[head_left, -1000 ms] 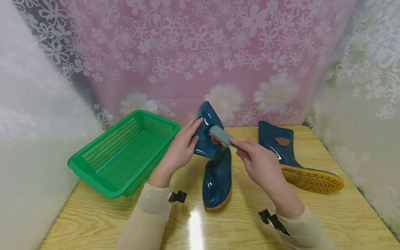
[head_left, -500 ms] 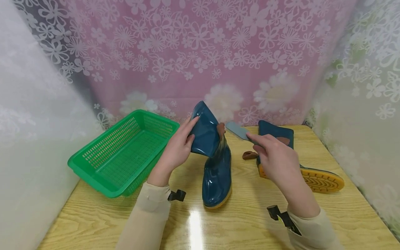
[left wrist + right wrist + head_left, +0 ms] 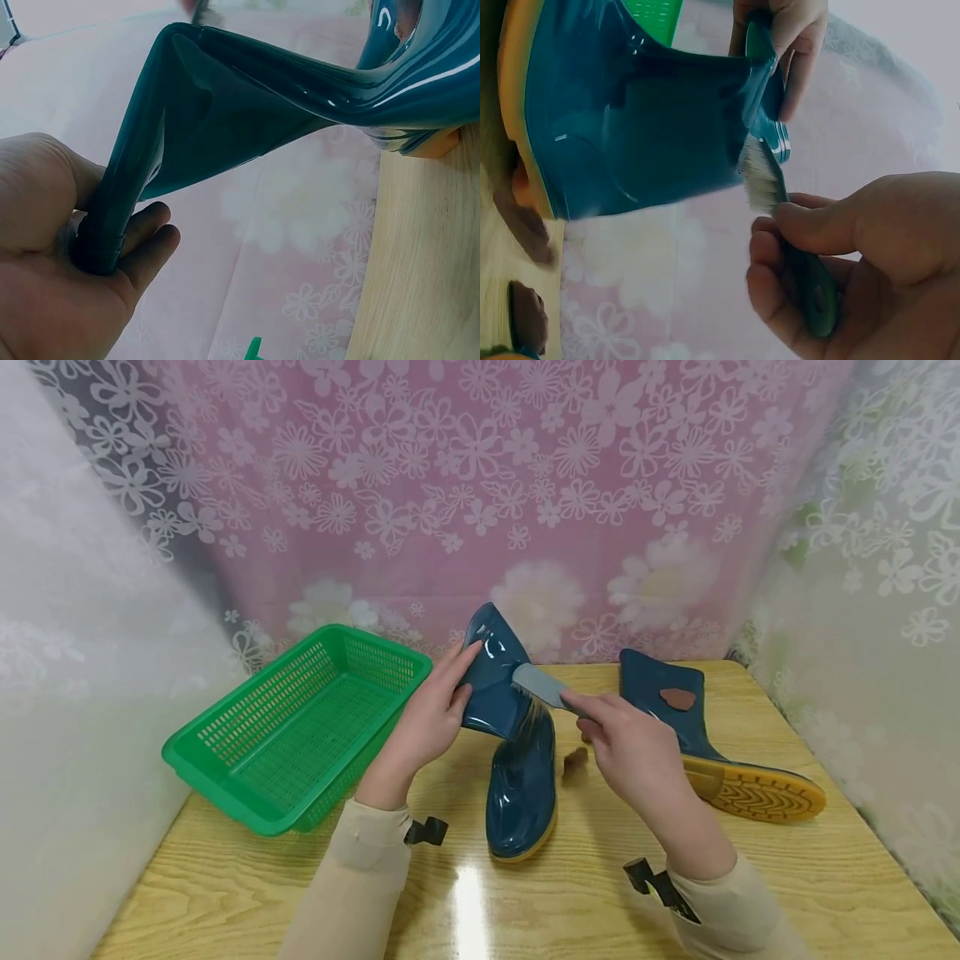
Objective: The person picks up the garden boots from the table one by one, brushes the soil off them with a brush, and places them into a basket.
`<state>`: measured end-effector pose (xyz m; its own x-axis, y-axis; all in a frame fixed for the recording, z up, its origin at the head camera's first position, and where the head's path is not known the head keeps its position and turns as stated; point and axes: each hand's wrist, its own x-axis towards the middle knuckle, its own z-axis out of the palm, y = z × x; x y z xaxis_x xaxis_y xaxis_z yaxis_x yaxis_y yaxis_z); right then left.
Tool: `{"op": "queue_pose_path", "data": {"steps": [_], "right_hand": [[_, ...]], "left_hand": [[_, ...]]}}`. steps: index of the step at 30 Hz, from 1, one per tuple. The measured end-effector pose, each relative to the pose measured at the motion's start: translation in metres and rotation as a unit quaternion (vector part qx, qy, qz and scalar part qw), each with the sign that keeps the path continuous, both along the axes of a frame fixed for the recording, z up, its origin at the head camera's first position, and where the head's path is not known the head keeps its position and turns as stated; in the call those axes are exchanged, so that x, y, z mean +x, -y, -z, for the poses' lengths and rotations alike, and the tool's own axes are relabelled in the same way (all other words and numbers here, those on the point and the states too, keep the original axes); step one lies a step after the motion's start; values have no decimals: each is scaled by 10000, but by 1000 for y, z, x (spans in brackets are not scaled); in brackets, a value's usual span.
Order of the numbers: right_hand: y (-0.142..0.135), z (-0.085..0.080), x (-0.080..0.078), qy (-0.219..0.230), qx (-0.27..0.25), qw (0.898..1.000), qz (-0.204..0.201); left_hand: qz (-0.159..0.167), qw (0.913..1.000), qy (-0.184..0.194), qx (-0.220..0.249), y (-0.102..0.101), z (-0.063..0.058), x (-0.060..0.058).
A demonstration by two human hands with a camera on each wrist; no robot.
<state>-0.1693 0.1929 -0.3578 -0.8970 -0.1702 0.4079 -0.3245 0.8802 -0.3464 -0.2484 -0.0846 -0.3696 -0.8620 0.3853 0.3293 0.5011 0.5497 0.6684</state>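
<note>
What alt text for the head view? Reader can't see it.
A person's right hand holds a grey brush up to a standing blue boot gripped by the left hand; a second boot lies on its side at right, a green basket sits at left.

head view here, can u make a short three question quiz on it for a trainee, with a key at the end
1. Multiple choice: what does the right hand hold?
a) a spoon
b) a brush
c) a cup

2. True or false: in the head view, the green basket is to the right of the middle boot.

3. Short answer: which part of the middle boot does the left hand grip?

Key:
1. b
2. False; the green basket is to the left of the middle boot.
3. The top of its shaft.
</note>
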Motion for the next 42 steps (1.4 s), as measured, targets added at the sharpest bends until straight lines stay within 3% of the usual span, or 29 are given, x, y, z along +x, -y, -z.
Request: {"op": "queue_pose_path", "data": {"steps": [7,12,17,26,36,42], "right_hand": [[-14,-5,1,304,143,9993,146],[-15,-5,-1,130,18,9993,345],[-4,0,-7,1,-216,9996,174],[-13,-4,-8,755,237,9956,508],[-3,-1,-10,-130,-317,9988,355],[11,-1,-16,-228,-478,9984,189]], "left_hand": [[-34,10000,6,11,2,0,0],[-20,10000,12,44,2,-1,0],[1,10000,2,70,3,-1,1],[-43,10000,-12,45,4,-1,0],[-50,10000,23,-36,2,-1,-1],[76,10000,40,-14,0,-2,1]]}}
